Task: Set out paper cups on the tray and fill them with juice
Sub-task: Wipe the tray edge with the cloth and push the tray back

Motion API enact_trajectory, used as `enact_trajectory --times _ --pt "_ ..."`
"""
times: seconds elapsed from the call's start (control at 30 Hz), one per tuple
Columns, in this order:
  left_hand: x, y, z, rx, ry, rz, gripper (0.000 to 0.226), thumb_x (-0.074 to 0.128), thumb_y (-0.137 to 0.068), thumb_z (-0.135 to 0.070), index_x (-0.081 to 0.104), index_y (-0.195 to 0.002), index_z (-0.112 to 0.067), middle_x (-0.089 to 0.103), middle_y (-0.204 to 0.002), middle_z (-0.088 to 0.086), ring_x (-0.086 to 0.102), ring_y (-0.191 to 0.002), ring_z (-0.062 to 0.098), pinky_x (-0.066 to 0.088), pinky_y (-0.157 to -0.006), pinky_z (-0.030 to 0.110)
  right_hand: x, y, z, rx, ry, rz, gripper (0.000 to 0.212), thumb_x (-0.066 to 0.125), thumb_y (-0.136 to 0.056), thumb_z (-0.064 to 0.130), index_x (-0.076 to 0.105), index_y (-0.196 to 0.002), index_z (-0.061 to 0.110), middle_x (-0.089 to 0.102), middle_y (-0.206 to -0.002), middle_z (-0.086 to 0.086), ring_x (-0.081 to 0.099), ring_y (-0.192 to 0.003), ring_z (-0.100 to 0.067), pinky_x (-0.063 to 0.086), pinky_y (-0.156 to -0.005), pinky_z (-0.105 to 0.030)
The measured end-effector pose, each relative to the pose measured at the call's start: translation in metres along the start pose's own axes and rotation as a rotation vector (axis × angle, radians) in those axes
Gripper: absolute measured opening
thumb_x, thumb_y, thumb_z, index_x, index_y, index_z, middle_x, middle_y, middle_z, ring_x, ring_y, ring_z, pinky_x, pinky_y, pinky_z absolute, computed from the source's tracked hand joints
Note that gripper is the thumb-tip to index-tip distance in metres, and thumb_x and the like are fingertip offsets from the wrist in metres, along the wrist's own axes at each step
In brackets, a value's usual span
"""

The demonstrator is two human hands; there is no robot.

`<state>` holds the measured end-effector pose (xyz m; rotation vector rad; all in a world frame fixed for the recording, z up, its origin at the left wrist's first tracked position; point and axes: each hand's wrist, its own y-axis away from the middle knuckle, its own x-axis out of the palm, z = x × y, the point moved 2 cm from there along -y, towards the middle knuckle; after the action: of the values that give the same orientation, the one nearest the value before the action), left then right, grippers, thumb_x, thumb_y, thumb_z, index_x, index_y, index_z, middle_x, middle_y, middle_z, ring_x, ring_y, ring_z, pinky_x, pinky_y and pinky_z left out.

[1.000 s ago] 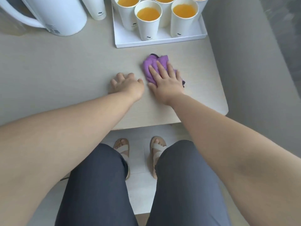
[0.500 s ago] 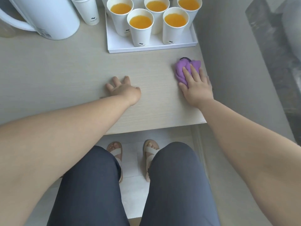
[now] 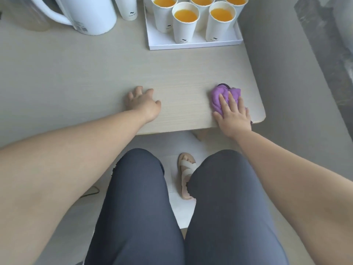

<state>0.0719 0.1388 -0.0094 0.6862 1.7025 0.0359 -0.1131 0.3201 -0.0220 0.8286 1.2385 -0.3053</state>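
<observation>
At the far left of the worktop (image 3: 66, 77) stands a white jug (image 3: 89, 14), with a spare cup (image 3: 129, 10) just beside it. Nearer, the left hand (image 3: 142, 104) lies flat on the wood, fingers loose and holding nothing, likely to steady the person. Far right, the tray (image 3: 191, 45) holds paper cups (image 3: 184, 22) full of juice, so the pouring looks done. Near the right edge, the right hand (image 3: 233, 115) presses a purple cloth (image 3: 219, 94) down with straight fingers, probably to wipe drips.

Single head-worn wide-angle view, looking steeply down over table (image 3: 80, 77) edge, knees close below
</observation>
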Motion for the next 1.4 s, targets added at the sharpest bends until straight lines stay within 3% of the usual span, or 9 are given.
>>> enact_trajectory --times 0.13,0.33,0.47,0.63,0.7,0.77,0.87,1.1,1.4 --pt "-0.021 0.009 0.079 -0.067 0.037 -0.106 0.047 0.038 -0.098 -0.034 0.038 -0.142 -0.019 0.026 -0.151 0.010 0.024 -0.135 0.032 0.018 -0.113 0.032 0.014 0.002 0.080 0.081 -0.006 -0.002 0.067 0.018 -0.098 0.057 -0.008 -0.152 0.029 -0.014 -0.161 -0.001 -0.015 -0.146 -0.035 -0.001 -0.117 -0.055" --pt "-0.040 0.019 0.182 -0.186 0.130 -0.260 0.041 0.041 -0.096 -0.018 0.048 -0.135 -0.010 0.041 -0.142 0.017 0.033 -0.133 0.029 0.019 -0.109 0.030 0.049 0.043 0.251 -0.435 0.139 0.050 0.063 0.015 -0.099 0.055 -0.012 -0.151 0.032 -0.021 -0.159 0.002 -0.020 -0.144 -0.035 -0.007 -0.116 -0.056" --pt "-0.052 0.022 0.226 -0.318 0.209 -0.317 0.042 0.040 -0.096 -0.020 0.047 -0.137 -0.014 0.041 -0.143 0.015 0.034 -0.132 0.032 0.026 -0.107 0.032 0.055 0.045 0.282 -0.767 0.279 0.060 0.058 0.018 -0.101 0.052 -0.006 -0.151 0.038 -0.014 -0.160 0.009 -0.016 -0.147 -0.026 -0.006 -0.119 -0.048" --pt "-0.061 0.024 0.253 -0.349 0.238 -0.329 0.040 0.038 -0.098 -0.021 0.048 -0.136 -0.016 0.043 -0.142 0.010 0.036 -0.131 0.030 0.030 -0.104 0.031 0.045 0.010 0.285 -0.358 0.082 -0.032 0.058 0.022 -0.100 0.050 0.002 -0.152 0.036 -0.008 -0.161 0.008 -0.011 -0.147 -0.028 -0.002 -0.118 -0.049" --pt "-0.065 0.023 0.260 -0.361 0.273 -0.344 0.039 0.037 -0.098 -0.021 0.049 -0.135 -0.016 0.045 -0.141 0.010 0.036 -0.131 0.030 0.030 -0.103 0.031 0.056 0.030 0.317 -0.326 0.068 -0.005 0.060 0.020 -0.100 0.050 -0.003 -0.153 0.032 -0.013 -0.161 0.003 -0.014 -0.146 -0.032 -0.006 -0.117 -0.053" --pt "-0.069 0.019 0.270 -0.379 0.288 -0.369 0.039 0.038 -0.097 -0.020 0.051 -0.133 -0.016 0.047 -0.140 0.010 0.037 -0.130 0.030 0.031 -0.103 0.031 0.070 0.051 0.344 -0.621 0.128 0.028 0.059 0.018 -0.100 0.051 0.002 -0.153 0.032 -0.007 -0.161 0.002 -0.010 -0.147 -0.033 -0.004 -0.117 -0.052" --pt "-0.073 0.012 0.282 -0.393 0.273 -0.381 0.038 0.037 -0.097 -0.021 0.053 -0.132 -0.018 0.048 -0.139 0.009 0.038 -0.128 0.030 0.031 -0.101 0.030 0.065 0.036 0.342 -1.006 0.201 -0.078 0.055 0.026 -0.095 0.048 0.040 -0.145 0.029 0.036 -0.153 -0.002 0.032 -0.140 -0.037 0.022 -0.113 -0.054" --pt "-0.089 -0.029 0.285 -0.412 0.285 -0.372 0.036 0.035 -0.098 -0.024 0.055 -0.127 -0.020 0.047 -0.138 0.006 0.038 -0.126 0.030 0.031 -0.101 0.031 0.007 -0.091 0.381 -0.555 0.133 -0.064 0.055 0.024 -0.101 0.046 0.007 -0.152 0.035 -0.003 -0.161 0.008 -0.006 -0.148 -0.026 0.002 -0.119 -0.046" --pt "-0.104 -0.067 0.322 -0.503 0.528 -0.501 0.041 0.035 -0.096 -0.016 0.052 -0.133 -0.018 0.052 -0.138 0.001 0.045 -0.127 0.023 0.034 -0.098 0.026 0.009 -0.115 0.490 -0.575 0.152 0.014 0.059 0.020 -0.100 0.051 0.000 -0.152 0.036 -0.010 -0.161 0.006 -0.012 -0.147 -0.030 -0.002 -0.117 -0.053"
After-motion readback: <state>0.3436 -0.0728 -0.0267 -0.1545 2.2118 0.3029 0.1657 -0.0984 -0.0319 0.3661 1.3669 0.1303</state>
